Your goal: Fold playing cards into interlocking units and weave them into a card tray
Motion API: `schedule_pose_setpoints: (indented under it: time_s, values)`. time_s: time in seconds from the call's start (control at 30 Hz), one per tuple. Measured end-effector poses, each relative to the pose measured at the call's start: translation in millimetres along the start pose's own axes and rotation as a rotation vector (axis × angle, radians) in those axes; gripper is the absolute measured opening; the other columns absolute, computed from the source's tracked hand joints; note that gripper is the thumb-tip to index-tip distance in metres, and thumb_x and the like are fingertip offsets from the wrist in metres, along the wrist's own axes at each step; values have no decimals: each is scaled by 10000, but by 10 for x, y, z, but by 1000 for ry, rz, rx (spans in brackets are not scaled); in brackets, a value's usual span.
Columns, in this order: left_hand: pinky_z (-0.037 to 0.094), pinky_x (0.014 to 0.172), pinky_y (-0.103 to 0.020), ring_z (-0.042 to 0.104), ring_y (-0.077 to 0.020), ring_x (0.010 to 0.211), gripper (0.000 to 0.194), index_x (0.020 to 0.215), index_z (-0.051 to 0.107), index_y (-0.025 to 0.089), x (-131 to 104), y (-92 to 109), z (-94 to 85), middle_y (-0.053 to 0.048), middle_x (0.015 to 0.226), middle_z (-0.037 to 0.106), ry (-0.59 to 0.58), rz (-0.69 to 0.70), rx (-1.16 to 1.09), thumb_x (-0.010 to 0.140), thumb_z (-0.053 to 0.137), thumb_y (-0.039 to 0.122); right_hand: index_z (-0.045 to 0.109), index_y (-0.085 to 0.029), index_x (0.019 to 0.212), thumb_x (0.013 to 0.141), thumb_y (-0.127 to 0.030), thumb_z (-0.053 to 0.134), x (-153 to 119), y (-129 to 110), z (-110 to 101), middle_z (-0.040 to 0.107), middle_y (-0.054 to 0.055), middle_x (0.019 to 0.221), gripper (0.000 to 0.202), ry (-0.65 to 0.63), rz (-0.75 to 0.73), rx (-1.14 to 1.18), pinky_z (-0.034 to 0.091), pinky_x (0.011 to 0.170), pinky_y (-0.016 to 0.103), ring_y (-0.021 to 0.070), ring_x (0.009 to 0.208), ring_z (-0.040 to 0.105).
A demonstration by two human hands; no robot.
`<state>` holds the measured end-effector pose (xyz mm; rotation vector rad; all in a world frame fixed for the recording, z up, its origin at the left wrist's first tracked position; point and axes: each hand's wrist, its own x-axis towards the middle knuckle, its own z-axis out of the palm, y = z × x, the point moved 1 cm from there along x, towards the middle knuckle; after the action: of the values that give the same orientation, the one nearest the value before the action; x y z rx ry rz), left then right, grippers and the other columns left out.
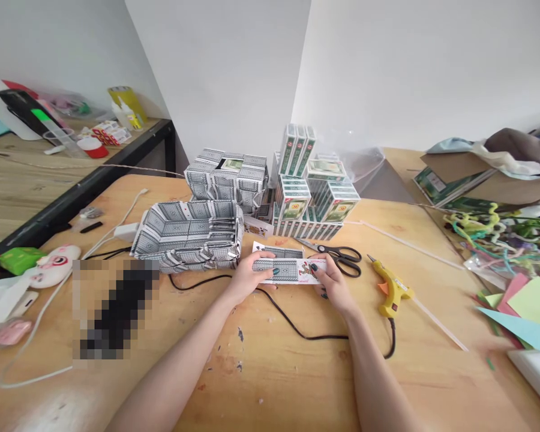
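Note:
Between my two hands is a strip of playing cards (pixel 285 271), mostly grey-patterned backs with a joker face at its right end. My left hand (pixel 251 275) grips the left end, thumb on top. My right hand (pixel 332 281) pinches the right end, its thumb over the joker card. Just behind the strip lies another piece made of cards (pixel 279 252), partly covered. An open box built from folded cards (pixel 184 231) stands to the left of my hands. Beyond it sits a second card-built box (pixel 227 177) with an opening in its top.
Stacked card packs (pixel 312 192) stand at the back. Black-handled scissors (pixel 344 258) and a yellow glue gun (pixel 390 293) lie right of my hands, the gun's black cord (pixel 297 330) crossing the table. Coloured paper (pixel 517 306) and pipe cleaners (pixel 499 240) are at far right.

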<state>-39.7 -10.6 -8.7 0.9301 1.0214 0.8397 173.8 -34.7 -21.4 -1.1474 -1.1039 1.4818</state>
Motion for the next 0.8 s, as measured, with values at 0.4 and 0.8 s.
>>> schedule_pose_setpoints:
  time_s: [0.4, 0.8]
  values:
    - [568, 541, -336, 546, -132, 675, 390, 947, 566, 160, -25, 26, 16, -15, 788, 514, 5, -1, 15, 593, 716, 225, 425, -232, 921, 792, -409, 519, -18, -33, 53, 374, -86, 564, 239, -42, -19, 8, 201, 344, 166, 32, 374, 248]
    - [566, 512, -317, 527, -124, 657, 350, 931, 576, 162, -24, 24, 50, -8, 763, 486, 24, 49, 61, 607, 697, 218, 427, -238, 951, 784, -467, 510, -14, 4, 129, 376, -71, 595, 295, 7, -23, -122, 230, 357, 168, 52, 418, 283]
